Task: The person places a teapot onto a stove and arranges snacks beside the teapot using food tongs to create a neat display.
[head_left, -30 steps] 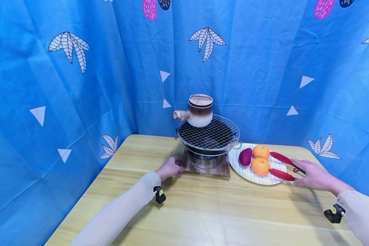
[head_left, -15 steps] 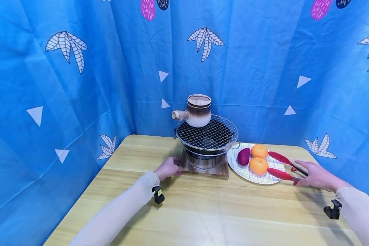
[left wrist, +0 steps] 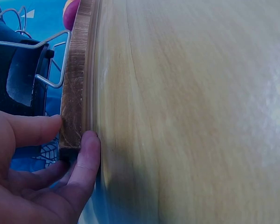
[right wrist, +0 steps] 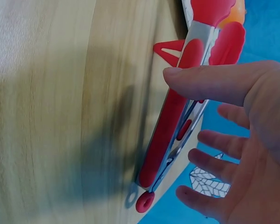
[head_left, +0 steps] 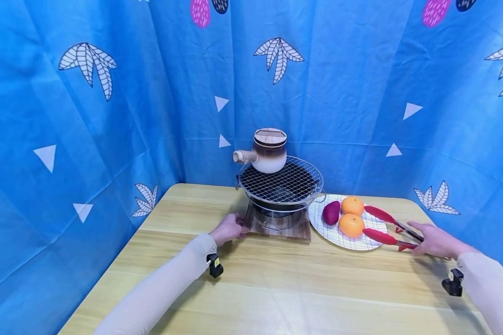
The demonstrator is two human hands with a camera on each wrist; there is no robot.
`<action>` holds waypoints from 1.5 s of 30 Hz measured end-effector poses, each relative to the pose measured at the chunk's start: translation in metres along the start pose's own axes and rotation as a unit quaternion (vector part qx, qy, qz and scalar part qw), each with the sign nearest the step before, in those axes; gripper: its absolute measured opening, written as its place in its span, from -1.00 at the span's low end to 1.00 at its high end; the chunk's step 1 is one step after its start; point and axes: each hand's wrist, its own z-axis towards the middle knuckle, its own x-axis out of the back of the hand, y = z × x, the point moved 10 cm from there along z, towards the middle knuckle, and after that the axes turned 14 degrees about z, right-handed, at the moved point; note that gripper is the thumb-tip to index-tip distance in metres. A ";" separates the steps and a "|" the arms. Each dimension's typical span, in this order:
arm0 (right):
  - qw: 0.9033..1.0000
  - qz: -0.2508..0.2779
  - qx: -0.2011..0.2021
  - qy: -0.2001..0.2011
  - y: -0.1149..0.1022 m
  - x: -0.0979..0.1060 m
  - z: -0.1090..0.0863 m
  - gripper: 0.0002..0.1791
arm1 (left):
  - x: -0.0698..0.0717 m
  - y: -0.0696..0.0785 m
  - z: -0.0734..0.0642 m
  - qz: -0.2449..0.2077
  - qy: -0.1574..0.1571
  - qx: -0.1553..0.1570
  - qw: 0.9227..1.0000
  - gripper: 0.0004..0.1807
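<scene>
My left hand [head_left: 228, 229] holds the front left corner of a dark wooden base board [left wrist: 77, 70], thumb on its top and fingertips at its edge. On this board stands a round black tabletop grill with a wire mesh [head_left: 295, 184]. At the right, my right hand [head_left: 438, 239] is spread beside red-tipped metal tongs [head_left: 379, 236]. In the right wrist view its thumb lies across the red handle of the tongs, and the other fingers stand apart from them. The tongs' parted tips rest at the plate [head_left: 362, 247], right beside two oranges [head_left: 351, 225].
A purple egg-shaped fruit or vegetable [head_left: 331, 213] lies on the plate left of the oranges. At the back of the mesh stands a brown-and-white clay pot [head_left: 269, 160] with a wooden lid and side handle. Blue patterned cloth [head_left: 339, 102] hangs behind the wooden table [head_left: 268, 284].
My right hand has loosened its hold and slid back to the right along the tongs, so more of their handles shows. The left hand keeps its place on the board.
</scene>
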 end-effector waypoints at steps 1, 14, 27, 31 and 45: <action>1.000 -0.001 0.002 -0.001 0.000 0.000 0.000 0.14 | 0.000 0.000 0.000 -0.002 0.000 0.001 1.000 -0.43; 1.000 0.007 0.007 -0.018 0.005 -0.007 0.001 0.08 | 0.000 0.000 0.000 0.005 0.010 -0.005 1.000 -0.42; 1.000 -0.012 0.013 0.005 0.017 -0.007 0.006 -0.01 | 0.000 -0.003 0.002 -0.003 0.004 -0.005 1.000 -0.43; 1.000 -0.018 0.007 0.014 0.020 -0.006 0.004 -0.03 | -0.001 -0.001 0.002 0.002 0.001 -0.007 1.000 -0.43; 0.999 -0.038 0.028 0.020 0.013 -0.002 -0.002 -0.12 | 0.001 0.001 -0.001 0.015 0.005 -0.005 1.000 -0.45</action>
